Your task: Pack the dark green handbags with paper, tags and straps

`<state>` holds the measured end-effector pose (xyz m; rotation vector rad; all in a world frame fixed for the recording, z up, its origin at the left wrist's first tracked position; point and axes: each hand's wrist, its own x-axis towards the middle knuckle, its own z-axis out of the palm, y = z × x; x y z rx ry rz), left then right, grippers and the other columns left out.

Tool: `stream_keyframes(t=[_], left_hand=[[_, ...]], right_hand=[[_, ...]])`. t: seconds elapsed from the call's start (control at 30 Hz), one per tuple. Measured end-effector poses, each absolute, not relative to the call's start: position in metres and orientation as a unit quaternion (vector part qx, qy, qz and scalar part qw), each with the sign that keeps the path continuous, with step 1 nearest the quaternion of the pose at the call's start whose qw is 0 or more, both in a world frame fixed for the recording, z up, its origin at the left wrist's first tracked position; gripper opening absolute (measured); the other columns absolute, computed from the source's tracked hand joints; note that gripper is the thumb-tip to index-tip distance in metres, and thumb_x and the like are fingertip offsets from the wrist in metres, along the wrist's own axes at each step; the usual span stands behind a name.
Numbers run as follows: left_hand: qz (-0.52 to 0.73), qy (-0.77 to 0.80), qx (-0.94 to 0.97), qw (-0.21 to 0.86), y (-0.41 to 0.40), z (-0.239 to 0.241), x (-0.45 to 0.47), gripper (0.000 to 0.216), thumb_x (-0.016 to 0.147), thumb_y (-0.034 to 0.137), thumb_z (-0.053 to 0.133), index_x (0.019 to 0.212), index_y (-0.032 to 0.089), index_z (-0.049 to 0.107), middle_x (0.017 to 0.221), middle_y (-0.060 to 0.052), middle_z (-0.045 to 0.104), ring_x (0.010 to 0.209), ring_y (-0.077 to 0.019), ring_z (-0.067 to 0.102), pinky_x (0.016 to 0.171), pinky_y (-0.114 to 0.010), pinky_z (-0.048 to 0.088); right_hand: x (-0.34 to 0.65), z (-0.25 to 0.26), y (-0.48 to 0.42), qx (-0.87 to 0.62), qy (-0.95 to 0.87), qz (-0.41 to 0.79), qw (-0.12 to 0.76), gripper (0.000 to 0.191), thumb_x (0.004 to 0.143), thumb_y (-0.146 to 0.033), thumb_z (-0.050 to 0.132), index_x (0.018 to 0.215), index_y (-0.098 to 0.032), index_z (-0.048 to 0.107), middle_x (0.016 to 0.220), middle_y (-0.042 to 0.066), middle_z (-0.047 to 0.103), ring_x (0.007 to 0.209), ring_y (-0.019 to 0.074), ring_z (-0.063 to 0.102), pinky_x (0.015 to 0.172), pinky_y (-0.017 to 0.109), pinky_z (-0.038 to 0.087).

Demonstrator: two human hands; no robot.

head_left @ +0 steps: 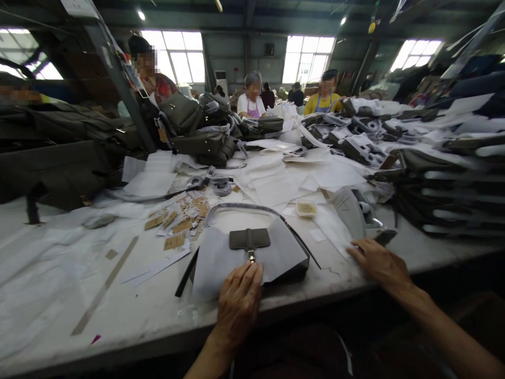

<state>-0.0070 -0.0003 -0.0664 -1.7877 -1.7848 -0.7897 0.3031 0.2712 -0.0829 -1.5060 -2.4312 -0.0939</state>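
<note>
A grey handbag (221, 255) lies flat on the white table (130, 310) just in front of me, its flap tab and metal clasp (250, 243) facing up and its strap (252, 208) arching behind. My left hand (239, 300) rests on the bag's near edge just below the clasp, fingers curled together on the flap. My right hand (376, 260) lies flat and open on the table to the right, fingertips touching white paper sheets (347, 213) beside a dark flat object.
Brown tags (179, 218) and tape rolls (221, 185) lie behind the bag. A small tray (306, 208) sits right of the strap. Stacks of grey bags fill the left (59, 158) and right (445, 184). Several people work at the far end.
</note>
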Motion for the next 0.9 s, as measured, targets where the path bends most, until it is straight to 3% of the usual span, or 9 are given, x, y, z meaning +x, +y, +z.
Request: stream_keyframes(t=[0.23, 0.37, 0.7, 0.9], left_hand=[[-0.275, -0.64, -0.666, 0.267, 0.0, -0.069, -0.009, 0.034, 0.095, 0.012, 0.048, 0.127, 0.015, 0.059, 0.121, -0.008, 0.068, 0.117, -0.0233, 0.06, 0.102, -0.038, 0.04], [-0.25, -0.622, -0.684, 0.289, 0.003, -0.073, -0.016, 0.037, 0.095, 0.017, 0.052, 0.132, 0.016, 0.057, 0.122, -0.008, 0.068, 0.112, -0.0261, 0.062, 0.098, -0.039, 0.041], [-0.247, -0.614, -0.69, 0.293, 0.007, -0.075, -0.019, 0.052, 0.097, 0.024, 0.049, 0.147, 0.021, 0.041, 0.123, -0.01, 0.067, 0.109, -0.0292, 0.062, 0.096, -0.042, 0.042], [-0.244, -0.615, -0.689, 0.294, 0.007, -0.073, -0.018, 0.051, 0.096, 0.022, 0.051, 0.146, 0.021, 0.043, 0.122, -0.009, 0.068, 0.11, -0.028, 0.062, 0.098, -0.042, 0.041]], right_hand=[[0.317, -0.059, 0.258, -0.513, -0.83, 0.045, 0.213, 0.036, 0.086, -0.045, 0.053, 0.106, -0.02, 0.069, 0.1, 0.008, 0.071, 0.089, 0.0241, 0.066, 0.077, 0.034, 0.049], [0.361, -0.044, 0.244, -0.575, -0.78, 0.069, 0.239, 0.028, 0.086, -0.042, 0.051, 0.088, -0.023, 0.072, 0.093, 0.005, 0.073, 0.085, 0.0208, 0.067, 0.078, 0.031, 0.047], [0.509, -0.098, 0.188, -0.742, -0.64, 0.064, 0.19, 0.025, 0.067, -0.046, 0.058, 0.056, -0.024, 0.06, 0.052, 0.001, 0.064, 0.049, 0.0189, 0.062, 0.046, 0.026, 0.04], [0.525, -0.126, 0.154, -0.705, -0.684, 0.054, 0.178, 0.029, 0.063, -0.045, 0.058, 0.042, -0.025, 0.054, 0.041, -0.001, 0.056, 0.039, 0.0196, 0.057, 0.039, 0.026, 0.038]])
